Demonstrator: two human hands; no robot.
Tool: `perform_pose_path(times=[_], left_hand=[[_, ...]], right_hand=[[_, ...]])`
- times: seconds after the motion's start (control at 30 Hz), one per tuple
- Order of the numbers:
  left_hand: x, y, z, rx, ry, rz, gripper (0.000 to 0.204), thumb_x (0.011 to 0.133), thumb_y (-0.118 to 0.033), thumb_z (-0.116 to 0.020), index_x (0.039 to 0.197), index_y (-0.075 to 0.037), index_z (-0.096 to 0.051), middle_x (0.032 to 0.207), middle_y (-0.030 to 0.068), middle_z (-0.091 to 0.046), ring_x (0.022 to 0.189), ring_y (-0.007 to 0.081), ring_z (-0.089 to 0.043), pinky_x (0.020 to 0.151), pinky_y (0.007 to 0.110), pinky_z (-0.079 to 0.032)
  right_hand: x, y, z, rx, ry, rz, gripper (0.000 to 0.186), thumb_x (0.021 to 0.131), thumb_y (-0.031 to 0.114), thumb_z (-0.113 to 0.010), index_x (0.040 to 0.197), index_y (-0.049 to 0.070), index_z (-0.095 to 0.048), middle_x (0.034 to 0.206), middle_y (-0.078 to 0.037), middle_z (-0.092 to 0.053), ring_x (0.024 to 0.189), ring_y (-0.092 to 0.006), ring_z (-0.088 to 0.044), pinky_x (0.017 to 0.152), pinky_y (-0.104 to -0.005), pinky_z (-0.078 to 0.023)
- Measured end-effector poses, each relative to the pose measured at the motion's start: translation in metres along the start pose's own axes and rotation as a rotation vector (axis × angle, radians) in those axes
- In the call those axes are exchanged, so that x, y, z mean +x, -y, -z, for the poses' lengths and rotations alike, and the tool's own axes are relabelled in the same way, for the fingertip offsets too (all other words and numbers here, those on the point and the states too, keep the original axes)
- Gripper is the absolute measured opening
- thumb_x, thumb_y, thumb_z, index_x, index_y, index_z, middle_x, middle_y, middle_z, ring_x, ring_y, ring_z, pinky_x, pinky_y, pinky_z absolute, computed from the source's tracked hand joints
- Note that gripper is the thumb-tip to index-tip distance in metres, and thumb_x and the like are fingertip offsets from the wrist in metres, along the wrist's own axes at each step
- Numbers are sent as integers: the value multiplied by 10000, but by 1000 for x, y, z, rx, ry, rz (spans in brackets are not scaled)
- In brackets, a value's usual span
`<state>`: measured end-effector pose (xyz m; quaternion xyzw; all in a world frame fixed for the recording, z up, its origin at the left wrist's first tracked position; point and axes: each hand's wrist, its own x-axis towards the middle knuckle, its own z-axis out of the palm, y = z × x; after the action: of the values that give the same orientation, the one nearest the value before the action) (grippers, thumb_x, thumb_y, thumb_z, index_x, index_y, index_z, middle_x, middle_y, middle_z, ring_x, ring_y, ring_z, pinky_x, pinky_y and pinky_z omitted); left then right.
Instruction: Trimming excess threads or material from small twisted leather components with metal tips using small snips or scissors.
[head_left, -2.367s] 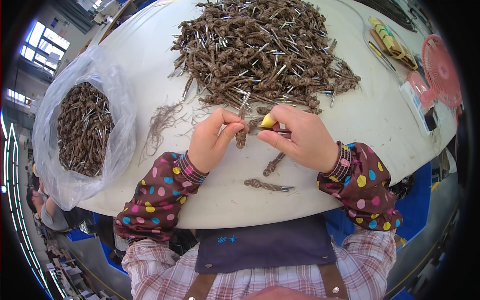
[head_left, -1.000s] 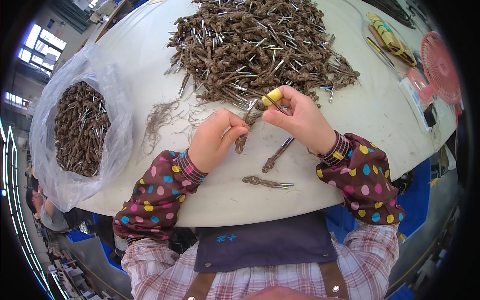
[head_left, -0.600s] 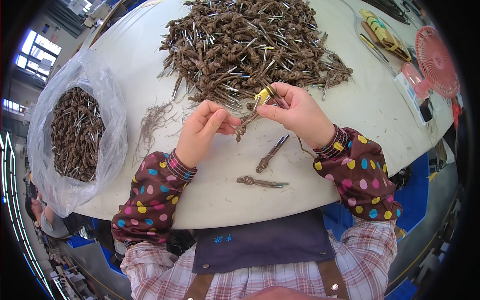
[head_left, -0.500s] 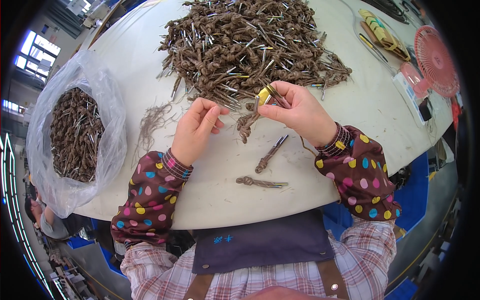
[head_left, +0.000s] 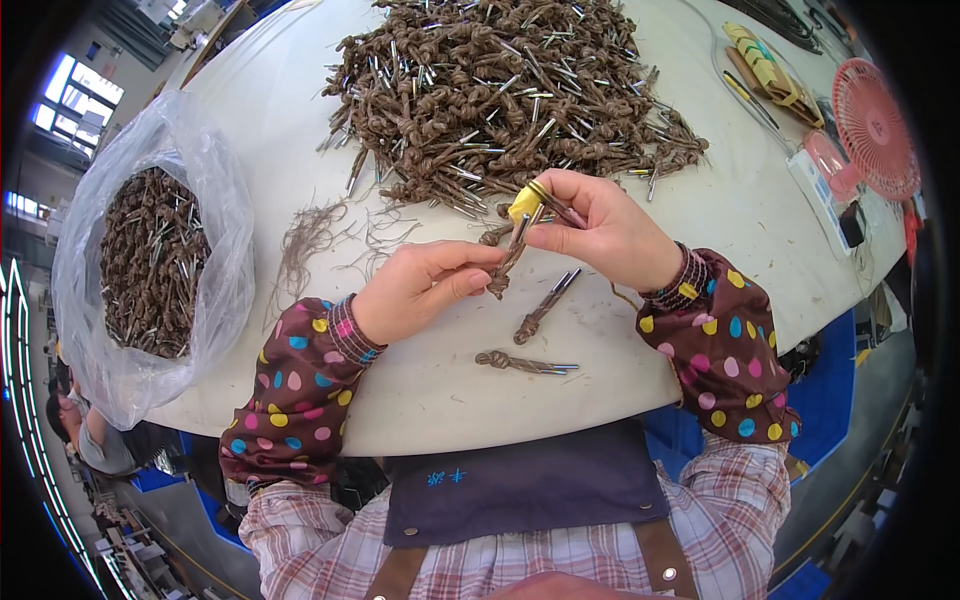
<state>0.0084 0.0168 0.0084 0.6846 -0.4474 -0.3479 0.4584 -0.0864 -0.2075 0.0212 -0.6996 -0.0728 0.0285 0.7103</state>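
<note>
Right hand [head_left: 608, 232] narrow, pinching knotted brown cord [head_left: 509, 266] near metal-tipped end, dark tool [head_left: 571, 214] in same grip. Left hand [head_left: 430, 287] fingertips at knot; firmness of grip unclear. Two similar cords [head_left: 540, 312] on near side, metal tips rightward. Cord pile [head_left: 500, 100] just beyond hands; clear plastic bag [head_left: 233, 260] of cords at left edge. White desk [head_left: 440, 405] surface stretches between bag and cords, down to curved front edge. Apron bib [head_left: 540, 490]: blue stitched characters.
</note>
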Motion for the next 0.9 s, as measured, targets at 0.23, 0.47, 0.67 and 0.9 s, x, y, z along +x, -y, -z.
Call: perform_pose_path(times=[0.23,0.47,0.67,0.9], left_hand=[[2,-8,4,308,-144,-133,187,842,-33,-646,1028,-10,-653,909,94,-668,838,160,-659,758,275,-521],[0,-3,-2,136,-164,-273,77,891,-46,-593,948,1,-571,1011,125,-676,909,181,-671,768,272,-530],[1,-1,-12,-569,39,-88,76,987,-91,-435,1008,-21,-455,1103,183,-627,954,187,-646,809,296,-517],[4,9,-11,-463,-55,-116,82,994,-100,-424,1000,-21,-445,1036,139,-632,928,138,-595,844,290,-478]], right_hand=[[-2,-2,4,47,-26,-7,211,864,120,-645,1049,41,-582,915,37,-597,711,0,-451,608,-155,-372],[3,-9,1,140,0,-40,239,873,147,-649,1087,76,-569,902,57,-599,661,15,-408,547,-142,-316],[7,-22,-6,90,-17,141,339,881,129,-638,1181,17,-524,1026,-13,-578,730,-28,-502,614,-164,-420],[-3,-8,-11,-487,-404,190,490,891,319,-624,1219,16,-423,982,-104,-592,698,-198,-623,628,-291,-489]])
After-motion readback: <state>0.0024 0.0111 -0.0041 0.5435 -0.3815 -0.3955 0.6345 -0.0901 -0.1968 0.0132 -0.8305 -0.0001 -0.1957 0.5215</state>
